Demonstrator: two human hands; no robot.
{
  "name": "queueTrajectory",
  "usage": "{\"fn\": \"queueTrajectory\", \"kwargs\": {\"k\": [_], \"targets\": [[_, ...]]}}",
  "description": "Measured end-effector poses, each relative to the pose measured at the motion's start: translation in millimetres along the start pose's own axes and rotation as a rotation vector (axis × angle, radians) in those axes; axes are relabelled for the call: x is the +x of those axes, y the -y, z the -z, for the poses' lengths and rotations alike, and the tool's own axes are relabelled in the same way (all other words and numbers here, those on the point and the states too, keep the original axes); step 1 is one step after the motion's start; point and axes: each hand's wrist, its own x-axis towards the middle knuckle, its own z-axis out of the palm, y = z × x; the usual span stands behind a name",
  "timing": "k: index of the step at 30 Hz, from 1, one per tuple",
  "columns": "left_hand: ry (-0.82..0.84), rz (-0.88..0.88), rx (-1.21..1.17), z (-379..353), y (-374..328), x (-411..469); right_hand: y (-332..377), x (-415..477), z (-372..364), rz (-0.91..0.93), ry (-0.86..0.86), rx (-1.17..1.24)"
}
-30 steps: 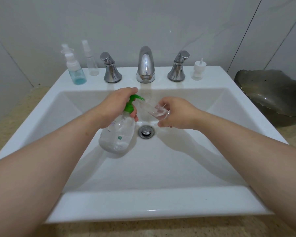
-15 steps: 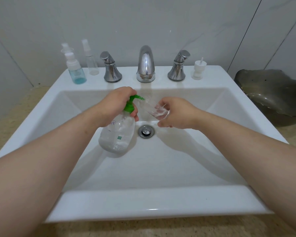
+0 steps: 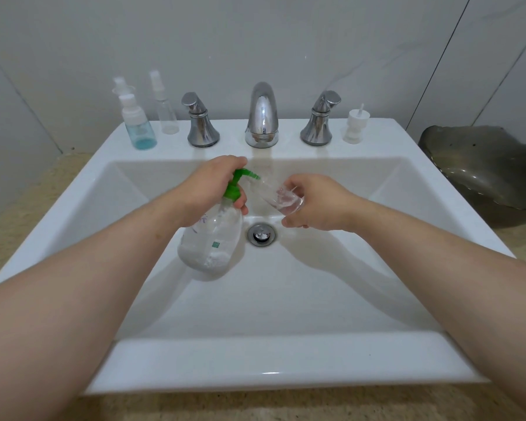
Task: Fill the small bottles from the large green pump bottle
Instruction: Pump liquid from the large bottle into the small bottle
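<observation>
Over the white sink basin [image 3: 316,299], my left hand [image 3: 213,183] grips the neck and green pump head of the large clear pump bottle [image 3: 213,238], which tilts to the right. Its green nozzle points into the mouth of a small clear bottle [image 3: 278,197]. My right hand [image 3: 313,202] holds that small bottle, tilted with its open end toward the nozzle. A little clear liquid sits inside it. On the sink's back ledge stand a small bottle with blue liquid [image 3: 138,126] and an empty slim spray bottle [image 3: 164,107].
A chrome faucet [image 3: 261,117] with two handles stands at the back of the ledge. A white pump cap [image 3: 356,124] sits at the ledge's right end. The drain [image 3: 261,234] lies below my hands. A dark dish [image 3: 483,165] rests on the counter at right.
None of the bottles has shifted noticeably; both hands keep the same hold over the drain.
</observation>
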Motion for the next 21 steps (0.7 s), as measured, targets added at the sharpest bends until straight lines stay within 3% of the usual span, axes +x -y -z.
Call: {"fn": "queueTrajectory", "kwargs": {"k": [21], "targets": [[-0.017, 0.042, 0.0, -0.3, -4.5, 1.5, 0.3, -0.6, -0.7, -0.012, 0.005, -0.006]]}}
